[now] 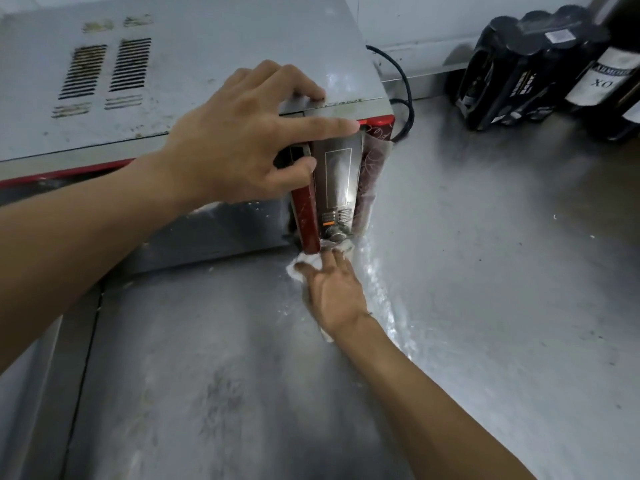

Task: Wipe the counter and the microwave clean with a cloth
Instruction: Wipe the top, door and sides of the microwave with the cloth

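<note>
My left hand (235,140), fingers loose, steadies the microwave (207,46) at its top corner while my right hand (334,289) presses the cloth (300,265) flat at its base; its grimy top and the streaked counter (485,271) look mostly undone.

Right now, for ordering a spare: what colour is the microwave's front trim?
Red trim, head view.

Head camera looks steeply down, close over microwave (180,74); counter (485,271) beyond.
</note>
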The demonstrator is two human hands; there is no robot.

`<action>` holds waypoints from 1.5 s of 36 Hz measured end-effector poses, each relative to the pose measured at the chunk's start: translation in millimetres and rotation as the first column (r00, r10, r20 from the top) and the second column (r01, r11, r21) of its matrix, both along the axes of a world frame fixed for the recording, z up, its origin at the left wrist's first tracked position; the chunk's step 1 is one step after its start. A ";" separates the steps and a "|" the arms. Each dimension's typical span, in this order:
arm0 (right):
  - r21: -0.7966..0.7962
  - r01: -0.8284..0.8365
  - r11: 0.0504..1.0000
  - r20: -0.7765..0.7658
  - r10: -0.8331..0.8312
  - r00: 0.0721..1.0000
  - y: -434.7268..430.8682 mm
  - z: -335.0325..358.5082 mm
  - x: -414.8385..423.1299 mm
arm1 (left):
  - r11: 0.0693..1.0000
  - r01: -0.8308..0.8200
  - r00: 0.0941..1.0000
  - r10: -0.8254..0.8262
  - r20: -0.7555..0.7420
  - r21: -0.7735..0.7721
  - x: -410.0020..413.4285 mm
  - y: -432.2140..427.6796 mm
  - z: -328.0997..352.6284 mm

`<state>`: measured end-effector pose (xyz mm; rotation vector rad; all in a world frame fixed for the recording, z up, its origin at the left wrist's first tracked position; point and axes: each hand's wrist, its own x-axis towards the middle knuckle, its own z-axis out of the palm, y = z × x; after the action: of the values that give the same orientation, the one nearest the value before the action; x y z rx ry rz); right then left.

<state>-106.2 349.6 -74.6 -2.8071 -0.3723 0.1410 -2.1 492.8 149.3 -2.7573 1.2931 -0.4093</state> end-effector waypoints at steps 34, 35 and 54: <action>0.713 0.399 0.577 0.102 -0.648 0.755 -46.9 35.9 -2.9 | 0.999 0.024 1.000 -0.024 0.010 -0.045 0.3 0.6 -0.8; 0.711 0.376 0.594 0.127 -0.635 0.762 -45.7 41.3 -3.2 | 0.999 0.022 1.000 -0.022 0.010 -0.047 0.1 0.6 -0.6; 0.369 0.386 0.845 0.030 -0.426 0.904 -37.8 36.3 -11.7 | 0.999 0.019 0.999 -0.018 0.035 -0.039 1.7 2.3 -3.2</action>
<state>-117.8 311.8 -38.3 -2.4663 0.1716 -0.1642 -0.4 495.2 146.1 -2.7591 1.3181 -0.4871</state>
